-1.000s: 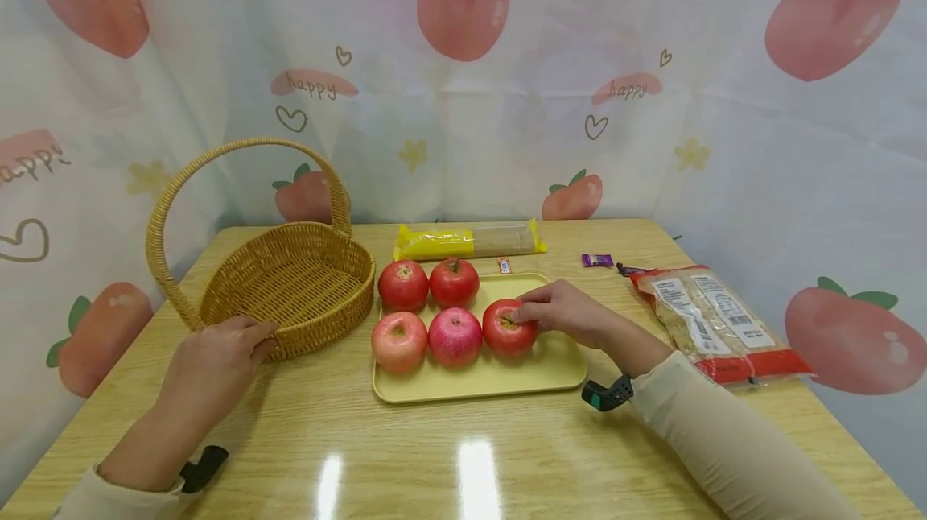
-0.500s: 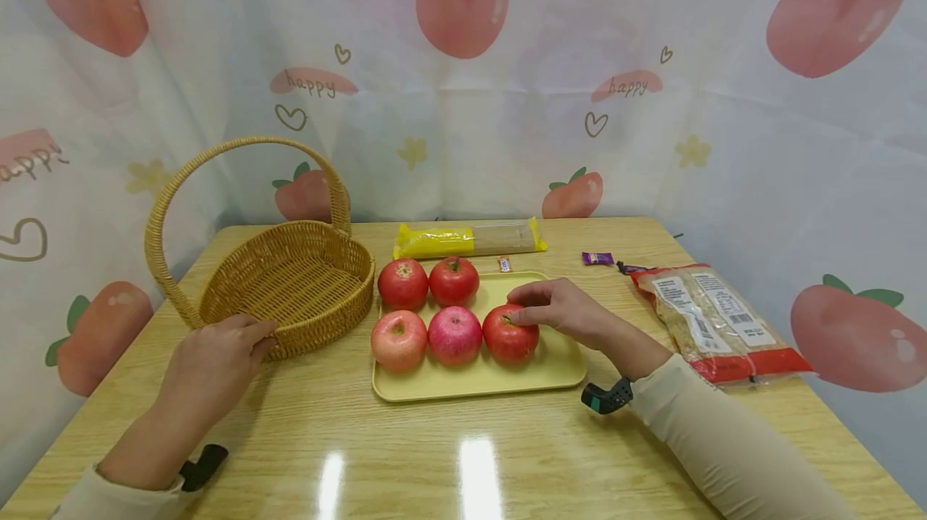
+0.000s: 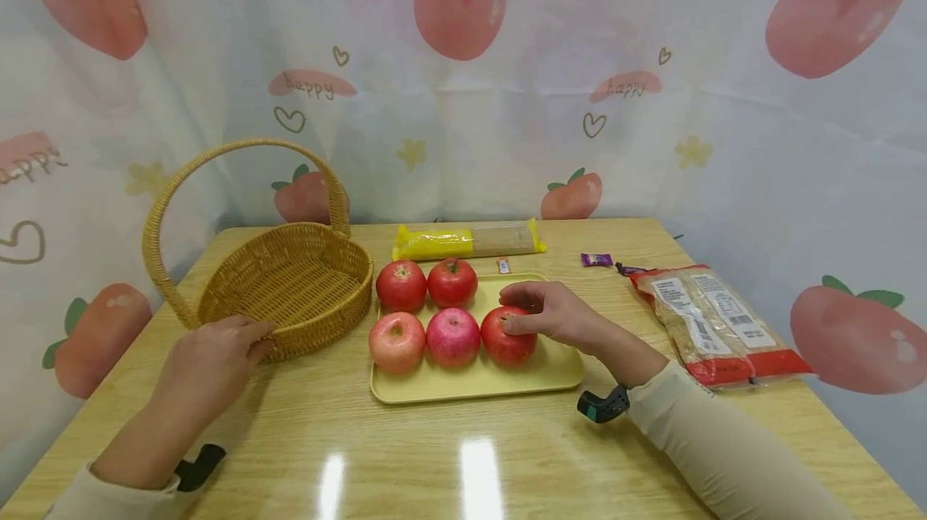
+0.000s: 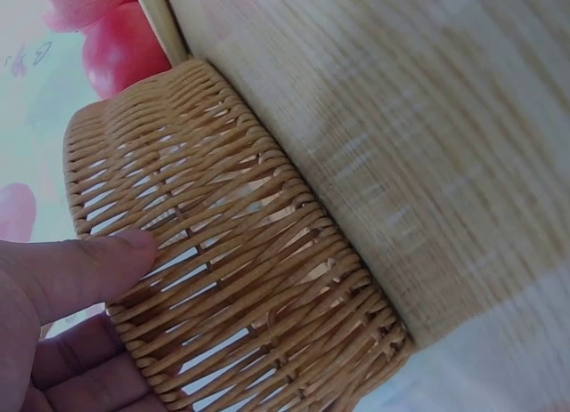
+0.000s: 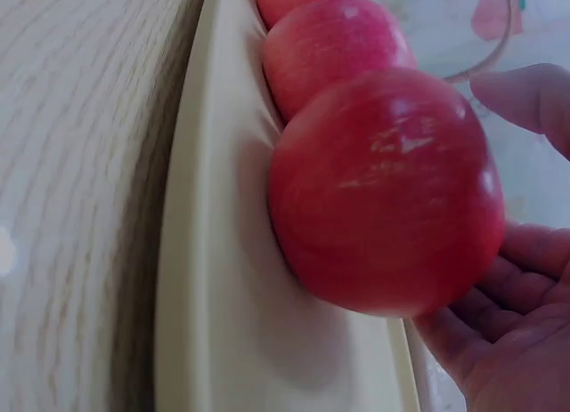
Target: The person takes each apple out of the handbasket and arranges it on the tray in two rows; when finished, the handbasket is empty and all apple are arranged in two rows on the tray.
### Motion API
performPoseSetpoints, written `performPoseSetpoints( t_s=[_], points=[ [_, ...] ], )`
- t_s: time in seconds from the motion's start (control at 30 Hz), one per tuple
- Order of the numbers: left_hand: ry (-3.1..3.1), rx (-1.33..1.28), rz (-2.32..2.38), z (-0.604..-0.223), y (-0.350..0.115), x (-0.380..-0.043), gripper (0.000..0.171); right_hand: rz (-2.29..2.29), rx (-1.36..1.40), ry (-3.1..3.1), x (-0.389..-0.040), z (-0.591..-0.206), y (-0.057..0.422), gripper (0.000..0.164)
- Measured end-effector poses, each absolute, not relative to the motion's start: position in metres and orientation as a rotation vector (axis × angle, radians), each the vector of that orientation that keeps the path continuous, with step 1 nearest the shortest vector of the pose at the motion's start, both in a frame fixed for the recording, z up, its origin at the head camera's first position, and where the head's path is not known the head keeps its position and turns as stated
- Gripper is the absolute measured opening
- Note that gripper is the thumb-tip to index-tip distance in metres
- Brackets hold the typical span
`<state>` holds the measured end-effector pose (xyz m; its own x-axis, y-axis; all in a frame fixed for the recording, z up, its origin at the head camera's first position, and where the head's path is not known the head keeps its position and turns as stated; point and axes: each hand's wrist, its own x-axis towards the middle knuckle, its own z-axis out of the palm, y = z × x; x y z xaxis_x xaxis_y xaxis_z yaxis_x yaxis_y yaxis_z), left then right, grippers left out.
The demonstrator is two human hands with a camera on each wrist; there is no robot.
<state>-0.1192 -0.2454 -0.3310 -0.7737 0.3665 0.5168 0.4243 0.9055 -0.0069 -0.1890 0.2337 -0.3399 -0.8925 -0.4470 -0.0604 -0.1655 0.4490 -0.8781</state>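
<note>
My left hand point(image 3: 212, 363) grips the near rim of a wicker basket point(image 3: 326, 335) with a tall arched handle. In the left wrist view the thumb point(image 4: 111, 261) lies on the woven outer wall, with the other fingers over the rim. A yellow tray point(image 3: 478, 385) holds several apples in two rows. At its right stands a red apple point(image 3: 507, 340), with my right hand point(image 3: 554, 315) spread over its far right side. In the right wrist view the thumb stands apart from this apple; whether the other fingers touch it, I cannot tell. Beside it sits a pinkish apple point(image 3: 453, 337).
Behind the tray lies a yellow-ended clear packet point(image 3: 471, 240), with a small wrapped sweet point(image 3: 504, 265) before it. A purple-wrapped sweet point(image 3: 596, 260) and a red-edged plastic bag point(image 3: 713, 323) lie on the right. A printed curtain point(image 3: 463, 125) surrounds the table.
The right hand's fingers have spread and shifted slightly up and left from the red apple's top. The apple remains on the tray. The left hand has kept its hold on the basket rim.
</note>
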Motion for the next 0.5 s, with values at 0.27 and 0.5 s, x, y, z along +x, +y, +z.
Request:
performPoseSetpoints(
  t_s=[0.27, 0.5],
  points=[
    [-2.558, -0.573, -0.162, -0.3282, -0.2505, -0.1208, 0.022, -1.455, -0.543, 2.448, -0.1904, -0.3316, 0.2307, 0.06],
    [-2.613, -0.599, -0.176, -0.3265, -0.2552, -0.1223, 0.023, -1.478, -0.562, 2.458, -0.189, -0.3298, 0.234, 0.061]
  ],
)
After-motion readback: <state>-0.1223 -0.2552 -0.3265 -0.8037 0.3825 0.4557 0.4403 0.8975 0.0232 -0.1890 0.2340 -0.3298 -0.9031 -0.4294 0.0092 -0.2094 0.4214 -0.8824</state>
